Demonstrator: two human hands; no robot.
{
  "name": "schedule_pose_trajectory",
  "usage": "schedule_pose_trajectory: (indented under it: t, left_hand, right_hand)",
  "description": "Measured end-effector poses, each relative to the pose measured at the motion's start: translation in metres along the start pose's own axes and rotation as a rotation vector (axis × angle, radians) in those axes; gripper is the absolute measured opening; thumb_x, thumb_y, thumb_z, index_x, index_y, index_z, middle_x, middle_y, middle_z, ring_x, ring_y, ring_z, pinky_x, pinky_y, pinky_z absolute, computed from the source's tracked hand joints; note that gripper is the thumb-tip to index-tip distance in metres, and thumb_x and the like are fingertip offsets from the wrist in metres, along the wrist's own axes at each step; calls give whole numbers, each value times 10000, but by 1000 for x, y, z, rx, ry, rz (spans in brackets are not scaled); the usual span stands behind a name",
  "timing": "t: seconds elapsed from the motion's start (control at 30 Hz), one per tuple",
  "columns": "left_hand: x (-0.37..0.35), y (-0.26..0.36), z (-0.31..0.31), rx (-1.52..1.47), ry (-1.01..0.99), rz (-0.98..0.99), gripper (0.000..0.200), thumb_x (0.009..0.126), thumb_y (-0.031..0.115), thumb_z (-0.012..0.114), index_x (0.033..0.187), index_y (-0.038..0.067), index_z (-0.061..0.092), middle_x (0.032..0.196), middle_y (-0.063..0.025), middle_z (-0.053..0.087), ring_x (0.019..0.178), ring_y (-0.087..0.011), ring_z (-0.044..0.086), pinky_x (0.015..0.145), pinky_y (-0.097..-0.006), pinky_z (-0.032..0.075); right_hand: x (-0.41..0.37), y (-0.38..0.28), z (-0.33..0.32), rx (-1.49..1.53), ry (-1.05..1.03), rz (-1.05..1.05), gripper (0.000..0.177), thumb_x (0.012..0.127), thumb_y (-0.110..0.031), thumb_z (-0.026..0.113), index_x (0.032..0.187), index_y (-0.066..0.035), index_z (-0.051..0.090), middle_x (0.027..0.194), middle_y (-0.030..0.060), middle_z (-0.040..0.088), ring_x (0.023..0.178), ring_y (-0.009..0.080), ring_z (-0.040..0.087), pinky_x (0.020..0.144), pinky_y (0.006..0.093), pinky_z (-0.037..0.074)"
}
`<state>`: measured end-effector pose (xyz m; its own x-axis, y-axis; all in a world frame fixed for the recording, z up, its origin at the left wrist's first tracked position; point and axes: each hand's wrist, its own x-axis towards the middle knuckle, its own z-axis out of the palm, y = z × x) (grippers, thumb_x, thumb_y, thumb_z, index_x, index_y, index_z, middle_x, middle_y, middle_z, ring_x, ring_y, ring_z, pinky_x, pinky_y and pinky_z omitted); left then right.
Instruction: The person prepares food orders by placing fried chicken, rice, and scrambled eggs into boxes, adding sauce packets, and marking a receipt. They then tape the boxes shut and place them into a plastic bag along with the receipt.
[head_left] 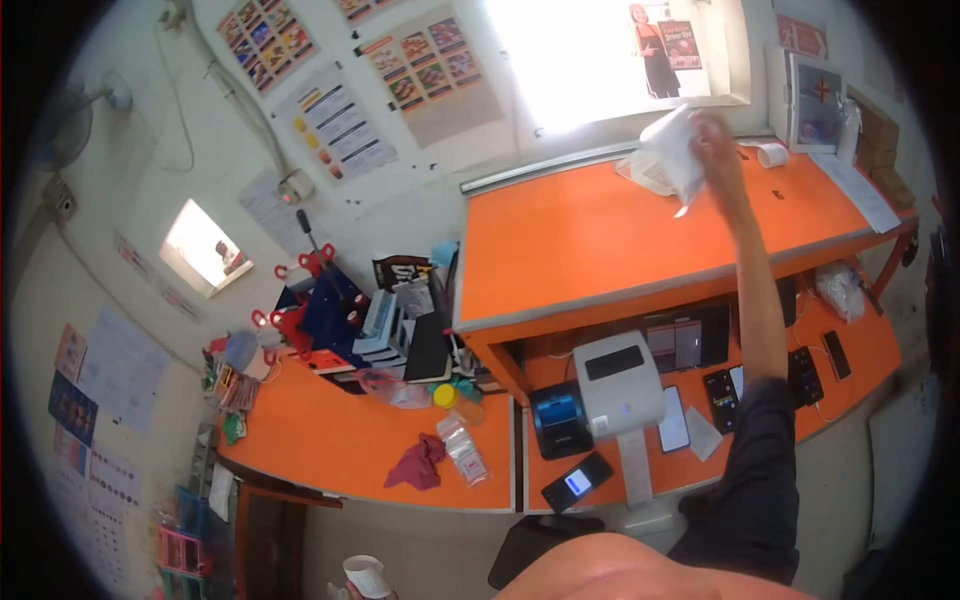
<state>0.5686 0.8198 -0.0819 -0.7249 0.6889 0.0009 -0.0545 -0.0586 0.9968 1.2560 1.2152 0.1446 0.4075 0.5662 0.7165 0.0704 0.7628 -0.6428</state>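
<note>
My right hand (714, 145) reaches far out over the raised orange counter (570, 240), near the bright window. Its fingers are closed on a crumpled white plastic bag (670, 150), which hangs to the left of the hand. Motion blurs the hand a little. At the bottom edge of the view, a small part of my left hand (388, 595) shows around a white cup-shaped thing (365, 574). Most of that hand is cut off by the frame. A white paper roll (772, 155) lies on the counter right of my right hand.
Below the counter stand a white label printer (618, 380), a blue-black device (561, 418) and several phones, one being a phone (577, 482) with a lit screen. On the left desk are a red cloth (416, 464), a yellow-lidded jar (446, 397) and blue file holders (335, 300). Outside the window stands a person (655, 50).
</note>
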Motion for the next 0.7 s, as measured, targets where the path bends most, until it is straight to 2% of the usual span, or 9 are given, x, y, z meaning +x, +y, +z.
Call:
schedule_pose_trajectory:
  t: [0.07,0.23,0.3,0.33,0.4,0.47,0.5,0.6,0.7]
  left_hand:
    - [1,-4,-46,-35,13,13,591,941,312,502,1456,91,316,1486,-108,327,1367,-265,299,1080,-420,296]
    - [28,-31,-169,-742,-285,-2,609,948,428,397,1479,149,290,1523,-93,302,1388,-287,268,1111,-466,225]
    - [48,-44,-221,-766,-148,-10,588,948,418,407,1482,199,291,1531,-86,289,1372,-289,302,1087,-453,260]
    - [47,-18,-221,-746,-145,-23,588,948,418,407,1482,199,291,1531,-86,289,1372,-289,302,1087,-453,260]
    - [47,46,-217,-616,339,-189,552,949,307,484,1458,160,331,1464,-38,391,1232,-251,453,1022,-452,323]
    - [112,-8,-339,-748,49,-110,540,952,329,478,1438,128,356,1462,-46,394,1261,-247,434,1061,-454,313]
    - [129,-22,-371,-877,21,-85,549,953,340,474,1439,118,352,1466,-54,387,1276,-247,421,1076,-447,308]
    - [139,-3,-438,-870,-122,34,561,961,342,440,1457,105,327,1511,-85,317,1349,-274,341,1130,-439,257]
    - [165,15,-492,-877,-277,105,565,960,331,439,1461,101,315,1525,-77,294,1369,-285,309,1142,-452,233]
  right_hand:
    - [-69,-49,75,-168,-675,-134,207,795,-57,666,999,-38,697,1022,49,619,980,123,551,885,294,451]
    - [-128,-145,212,94,-1198,353,530,702,4,721,1221,-16,613,1351,164,513,1202,267,524,886,320,501]
    - [-146,-173,261,136,-1394,428,603,682,15,733,1266,-16,582,1419,178,449,1258,299,488,884,317,509]
    - [-158,-184,285,44,-1620,268,664,667,19,740,1302,-22,549,1443,183,412,1280,313,467,861,311,517]
    - [-185,-195,336,-91,-1987,-78,756,643,2,769,1350,-29,502,1489,183,339,1321,332,419,782,304,540]
    - [-218,-224,381,-99,-2067,16,757,649,-3,784,1350,-26,500,1477,199,355,1253,282,497,679,289,546]
    - [-230,-264,416,-221,-2115,349,730,658,1,792,1333,-14,514,1443,199,407,1145,228,569,599,246,539]
    - [-253,-285,484,-116,-2220,96,703,676,11,790,1324,-3,518,1393,192,471,1018,168,611,556,208,530]
    - [-278,-300,543,15,-2229,497,582,780,3,707,1322,38,497,1276,167,564,925,143,596,639,241,508]
